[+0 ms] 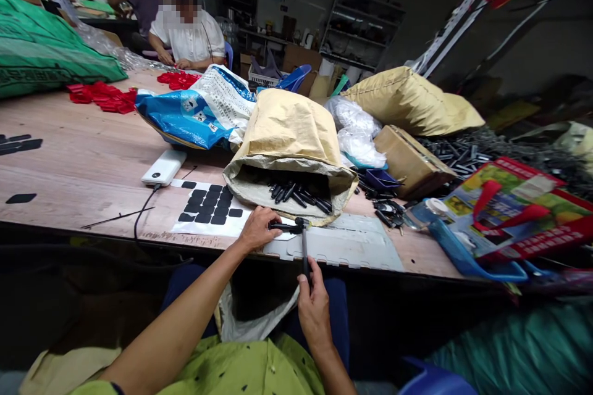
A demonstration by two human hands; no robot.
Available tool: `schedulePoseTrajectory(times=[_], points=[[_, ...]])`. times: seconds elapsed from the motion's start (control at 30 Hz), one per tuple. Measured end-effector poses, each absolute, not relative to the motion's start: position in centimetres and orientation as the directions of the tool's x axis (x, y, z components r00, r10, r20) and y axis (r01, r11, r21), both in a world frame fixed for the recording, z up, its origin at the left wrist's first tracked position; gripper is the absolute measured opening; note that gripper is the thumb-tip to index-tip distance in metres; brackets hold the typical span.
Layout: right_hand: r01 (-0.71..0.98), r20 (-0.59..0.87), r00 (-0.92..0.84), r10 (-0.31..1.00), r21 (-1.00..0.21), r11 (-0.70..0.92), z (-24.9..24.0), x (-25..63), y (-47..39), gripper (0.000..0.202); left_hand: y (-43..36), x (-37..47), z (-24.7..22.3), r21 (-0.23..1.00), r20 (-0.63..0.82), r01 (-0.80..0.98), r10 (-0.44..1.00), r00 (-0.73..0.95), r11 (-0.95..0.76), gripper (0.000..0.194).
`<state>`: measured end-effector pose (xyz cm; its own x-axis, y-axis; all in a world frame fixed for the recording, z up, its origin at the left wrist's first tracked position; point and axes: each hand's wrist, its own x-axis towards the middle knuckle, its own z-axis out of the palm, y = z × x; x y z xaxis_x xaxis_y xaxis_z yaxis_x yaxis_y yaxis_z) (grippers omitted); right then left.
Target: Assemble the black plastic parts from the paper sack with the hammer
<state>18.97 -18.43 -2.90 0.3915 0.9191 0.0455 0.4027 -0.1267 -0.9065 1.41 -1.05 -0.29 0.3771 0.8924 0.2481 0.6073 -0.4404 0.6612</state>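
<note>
At the table's front edge my left hand (258,229) is closed on a small black part (288,228) that lies over the grey plate (343,241). A hammer (304,247) is gripped by its dark handle in my right hand (315,299), and its head touches or sits over the black part's right end. Just behind, an open paper sack (291,129) lies on its side with several black parts (296,192) in its mouth. A white sheet with black rounded stickers (208,203) is to the left of my left hand.
A white power bank (164,167) with a cable, a blue-white bag (194,111) and red pieces (104,97) are at left. Rightward stand a cardboard box (407,157), a blue tray (482,265) and a colourful bag (509,213). Two people sit across the table.
</note>
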Motion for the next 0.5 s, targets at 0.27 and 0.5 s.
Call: schedulePoseTrajectory(times=[0.27, 0.5], points=[[0.312, 0.011, 0.44, 0.898, -0.939, -0.142, -2.8, 18.1, -18.8, 0.055, -0.7, 1.2, -0.6, 0.653, 0.262, 0.591, 0.873, 0.411, -0.474, 0.033], [-0.034, -0.186, 0.418, 0.889, -0.981, -0.189, -3.5, 17.4, -18.8, 0.053, -0.5, 1.1, -0.8, 0.629, 0.271, 0.603, 0.866, 0.421, -0.49, 0.045]])
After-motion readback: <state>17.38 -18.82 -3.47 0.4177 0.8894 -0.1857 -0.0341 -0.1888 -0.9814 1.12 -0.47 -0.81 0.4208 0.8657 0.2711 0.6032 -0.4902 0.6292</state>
